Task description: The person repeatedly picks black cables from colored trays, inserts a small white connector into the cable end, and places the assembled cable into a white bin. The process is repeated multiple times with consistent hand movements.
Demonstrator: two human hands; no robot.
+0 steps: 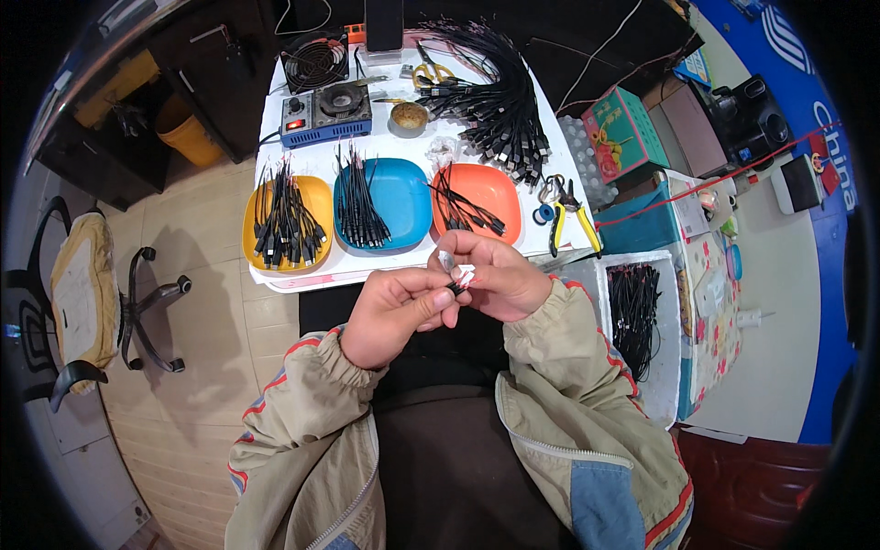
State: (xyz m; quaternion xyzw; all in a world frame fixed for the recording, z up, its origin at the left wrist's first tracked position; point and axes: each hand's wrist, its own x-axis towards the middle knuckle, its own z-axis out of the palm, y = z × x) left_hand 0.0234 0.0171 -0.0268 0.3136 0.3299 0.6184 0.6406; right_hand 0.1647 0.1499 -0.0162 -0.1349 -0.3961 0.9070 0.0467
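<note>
My two hands meet just in front of the table's near edge, fingers closed in pinches. Between the thumb and fingers of my left hand (394, 312) is a short black cable end (455, 288) with thin red wires. My right hand (509, 280) pinches a small white piece (467, 274) right against that cable end; its exact kind is too small to tell. Beyond the hands stand a yellow tray (249, 227), a blue tray (403, 197) and an orange tray (502, 194), each holding short black cables with stripped ends.
A blue soldering pot unit (325, 128) and a fan (314, 64) stand at the far left of the white table. A large bundle of black USB cables (504, 110) lies far right. Yellow-handled wire strippers (573, 229) lie at the right edge. A white foam box (674, 344) with cables stands beside.
</note>
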